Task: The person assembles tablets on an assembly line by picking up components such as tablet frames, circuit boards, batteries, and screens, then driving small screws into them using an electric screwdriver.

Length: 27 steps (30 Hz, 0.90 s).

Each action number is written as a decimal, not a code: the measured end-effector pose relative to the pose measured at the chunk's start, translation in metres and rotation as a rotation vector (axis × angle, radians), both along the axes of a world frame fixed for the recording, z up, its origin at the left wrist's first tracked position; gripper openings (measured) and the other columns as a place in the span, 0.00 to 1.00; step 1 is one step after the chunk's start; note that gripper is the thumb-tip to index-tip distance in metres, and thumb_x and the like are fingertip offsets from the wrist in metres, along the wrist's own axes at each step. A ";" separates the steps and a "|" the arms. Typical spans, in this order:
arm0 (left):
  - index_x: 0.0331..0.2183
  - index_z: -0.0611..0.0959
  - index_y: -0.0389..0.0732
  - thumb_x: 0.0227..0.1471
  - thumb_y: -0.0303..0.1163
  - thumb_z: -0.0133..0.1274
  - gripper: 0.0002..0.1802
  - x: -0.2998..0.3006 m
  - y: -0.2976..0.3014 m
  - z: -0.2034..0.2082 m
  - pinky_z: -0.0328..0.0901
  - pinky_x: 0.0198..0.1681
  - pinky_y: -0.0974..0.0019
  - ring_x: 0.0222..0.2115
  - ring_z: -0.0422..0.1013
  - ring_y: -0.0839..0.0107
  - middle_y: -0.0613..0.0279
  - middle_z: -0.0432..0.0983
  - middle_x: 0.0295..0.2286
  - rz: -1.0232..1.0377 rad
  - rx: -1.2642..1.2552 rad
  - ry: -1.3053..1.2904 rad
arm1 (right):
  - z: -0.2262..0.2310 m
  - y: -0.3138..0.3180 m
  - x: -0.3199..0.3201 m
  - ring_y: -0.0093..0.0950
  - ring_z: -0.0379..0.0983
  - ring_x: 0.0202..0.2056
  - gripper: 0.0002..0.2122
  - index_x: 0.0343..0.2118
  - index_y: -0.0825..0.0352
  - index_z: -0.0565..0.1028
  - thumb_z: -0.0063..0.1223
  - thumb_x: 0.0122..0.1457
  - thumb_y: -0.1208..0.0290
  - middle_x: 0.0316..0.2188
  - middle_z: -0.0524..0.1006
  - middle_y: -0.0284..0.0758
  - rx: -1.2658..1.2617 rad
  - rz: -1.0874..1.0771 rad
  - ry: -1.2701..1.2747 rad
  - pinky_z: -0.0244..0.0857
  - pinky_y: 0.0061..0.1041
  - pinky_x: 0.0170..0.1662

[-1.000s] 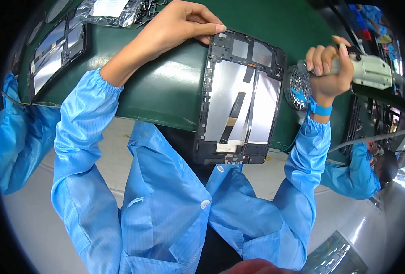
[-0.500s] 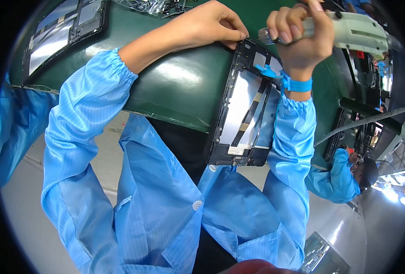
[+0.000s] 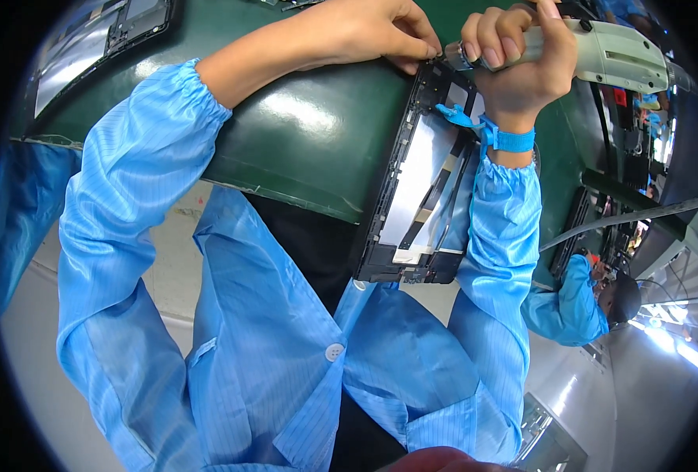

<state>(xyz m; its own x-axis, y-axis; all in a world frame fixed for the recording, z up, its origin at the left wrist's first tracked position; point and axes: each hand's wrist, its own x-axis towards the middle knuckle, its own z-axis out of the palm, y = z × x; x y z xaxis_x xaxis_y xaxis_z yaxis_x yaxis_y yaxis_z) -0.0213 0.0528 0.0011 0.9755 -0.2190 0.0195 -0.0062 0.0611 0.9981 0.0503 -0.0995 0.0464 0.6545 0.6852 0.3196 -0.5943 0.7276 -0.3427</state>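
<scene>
A tablet housing (image 3: 417,185) with black edges, silvery panels and dark ribbon strips lies tilted over the front edge of the green table. At its far corner, my left hand (image 3: 380,33) pinches thumb and fingers together; what is between them is too small to make out. My right hand (image 3: 526,67) grips a pale electric screwdriver (image 3: 616,57), wrapped around its narrow front part. The screwdriver's metal nose (image 3: 456,55) points left, close to my left fingertips. A blue wrist strap (image 3: 514,141) circles my right wrist, its loose end hanging over the housing.
Another opened tablet housing (image 3: 97,47) lies at the far left of the green table (image 3: 286,149). Small dark parts show at the top edge. A grey cable (image 3: 632,211) runs along the right, where a co-worker's blue sleeve (image 3: 573,307) is visible.
My left hand has shifted slightly right and away, nearer the screwdriver's nose. The housing tilts a little more. The loose parts at the top have mostly left the view.
</scene>
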 end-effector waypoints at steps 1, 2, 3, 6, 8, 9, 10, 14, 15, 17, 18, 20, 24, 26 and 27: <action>0.39 0.85 0.24 0.58 0.25 0.58 0.12 0.000 0.000 0.001 0.72 0.34 0.71 0.28 0.77 0.74 0.57 0.83 0.28 0.008 0.004 0.005 | 0.002 0.000 -0.001 0.20 0.53 0.10 0.13 0.43 0.69 0.73 0.43 0.70 0.63 0.11 0.56 0.25 -0.005 0.007 0.034 0.55 0.23 0.16; 0.40 0.85 0.24 0.58 0.25 0.58 0.12 0.000 0.000 0.002 0.72 0.34 0.71 0.27 0.77 0.74 0.57 0.83 0.27 0.016 0.007 0.010 | 0.003 0.000 -0.001 0.20 0.53 0.10 0.13 0.43 0.69 0.73 0.42 0.70 0.63 0.11 0.56 0.25 -0.010 0.013 0.068 0.55 0.23 0.16; 0.40 0.85 0.24 0.58 0.25 0.58 0.12 0.000 0.001 0.004 0.72 0.34 0.71 0.27 0.77 0.74 0.57 0.83 0.27 0.014 0.005 0.013 | 0.004 0.000 -0.001 0.20 0.53 0.10 0.13 0.43 0.69 0.73 0.42 0.70 0.63 0.11 0.56 0.25 -0.012 0.012 0.070 0.55 0.23 0.16; 0.40 0.85 0.24 0.59 0.25 0.58 0.12 0.000 0.003 0.006 0.72 0.35 0.71 0.28 0.77 0.74 0.56 0.83 0.28 0.016 0.023 0.029 | 0.004 0.003 -0.002 0.20 0.53 0.10 0.14 0.43 0.70 0.73 0.42 0.70 0.62 0.11 0.56 0.24 -0.042 -0.017 0.025 0.56 0.23 0.16; 0.41 0.85 0.24 0.59 0.26 0.58 0.13 0.001 0.003 0.008 0.72 0.36 0.71 0.29 0.78 0.74 0.56 0.83 0.29 0.006 0.019 0.028 | 0.011 0.003 -0.007 0.19 0.53 0.10 0.15 0.43 0.70 0.73 0.41 0.70 0.62 0.11 0.55 0.24 -0.046 -0.009 0.153 0.55 0.23 0.16; 0.41 0.85 0.24 0.59 0.26 0.58 0.13 0.000 0.004 0.009 0.72 0.36 0.71 0.29 0.78 0.74 0.56 0.83 0.29 0.003 0.014 0.036 | 0.012 0.003 -0.009 0.19 0.53 0.10 0.15 0.43 0.70 0.73 0.41 0.70 0.62 0.11 0.55 0.24 -0.051 -0.012 0.160 0.55 0.23 0.16; 0.41 0.85 0.24 0.60 0.26 0.58 0.13 -0.002 0.004 0.012 0.73 0.36 0.71 0.29 0.78 0.74 0.56 0.83 0.30 0.016 0.042 0.041 | 0.013 0.003 -0.009 0.19 0.52 0.10 0.15 0.43 0.71 0.73 0.41 0.70 0.62 0.11 0.55 0.24 -0.063 -0.011 0.196 0.55 0.22 0.15; 0.42 0.84 0.24 0.60 0.27 0.58 0.14 -0.001 0.003 0.013 0.73 0.37 0.71 0.30 0.78 0.74 0.55 0.83 0.31 0.026 0.074 0.041 | 0.021 0.003 -0.014 0.19 0.52 0.11 0.16 0.44 0.71 0.73 0.40 0.70 0.61 0.12 0.54 0.24 -0.103 -0.032 0.264 0.55 0.22 0.15; 0.42 0.84 0.24 0.60 0.27 0.58 0.14 0.000 0.002 0.015 0.73 0.37 0.71 0.30 0.78 0.74 0.55 0.83 0.31 0.030 0.075 0.060 | 0.023 0.002 -0.015 0.19 0.52 0.11 0.16 0.44 0.72 0.73 0.40 0.69 0.61 0.12 0.54 0.24 -0.113 -0.043 0.285 0.55 0.22 0.15; 0.42 0.84 0.24 0.60 0.27 0.58 0.14 -0.002 0.002 0.013 0.73 0.37 0.71 0.30 0.78 0.74 0.55 0.83 0.31 0.030 0.075 0.059 | 0.021 0.002 -0.016 0.19 0.52 0.11 0.17 0.45 0.72 0.73 0.40 0.69 0.61 0.12 0.55 0.24 -0.116 -0.040 0.296 0.55 0.22 0.15; 0.42 0.84 0.24 0.60 0.27 0.58 0.14 -0.002 0.003 0.012 0.73 0.37 0.71 0.30 0.78 0.74 0.55 0.83 0.31 0.029 0.076 0.053 | 0.021 0.002 -0.016 0.19 0.52 0.11 0.17 0.45 0.72 0.73 0.40 0.69 0.61 0.12 0.55 0.24 -0.120 -0.040 0.302 0.55 0.21 0.15; 0.42 0.84 0.24 0.61 0.27 0.58 0.14 -0.003 0.003 0.010 0.73 0.37 0.71 0.30 0.78 0.74 0.55 0.83 0.31 0.025 0.072 0.042 | 0.019 0.003 -0.016 0.18 0.52 0.11 0.17 0.46 0.73 0.72 0.41 0.69 0.61 0.12 0.55 0.24 -0.123 -0.035 0.292 0.55 0.21 0.15; 0.43 0.84 0.24 0.61 0.27 0.57 0.14 -0.005 0.002 0.015 0.73 0.36 0.71 0.29 0.78 0.74 0.55 0.83 0.31 0.036 0.110 0.050 | 0.019 0.001 -0.015 0.18 0.51 0.10 0.17 0.49 0.74 0.72 0.44 0.69 0.63 0.11 0.54 0.24 -0.818 -0.602 -0.782 0.56 0.21 0.15; 0.43 0.84 0.24 0.61 0.27 0.57 0.14 -0.005 0.002 0.018 0.73 0.37 0.71 0.29 0.78 0.74 0.55 0.83 0.31 0.034 0.114 0.064 | 0.021 0.001 -0.014 0.18 0.51 0.10 0.15 0.45 0.72 0.73 0.44 0.69 0.63 0.11 0.54 0.24 -0.803 -0.593 -0.782 0.56 0.21 0.15; 0.43 0.84 0.24 0.61 0.27 0.57 0.14 -0.006 0.001 0.019 0.73 0.37 0.71 0.30 0.78 0.74 0.54 0.83 0.31 0.032 0.118 0.079 | 0.021 0.001 -0.014 0.19 0.52 0.10 0.14 0.41 0.71 0.73 0.45 0.70 0.63 0.11 0.54 0.24 -0.788 -0.582 -0.781 0.56 0.21 0.15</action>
<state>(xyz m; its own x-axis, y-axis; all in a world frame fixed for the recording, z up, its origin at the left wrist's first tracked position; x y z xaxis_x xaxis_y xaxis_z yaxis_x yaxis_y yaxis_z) -0.0268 0.0541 0.0201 0.9795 -0.1841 -0.0819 0.0727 -0.0562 0.9958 0.0360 -0.0984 0.0672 0.7445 0.5392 0.3937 0.3041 0.2511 -0.9190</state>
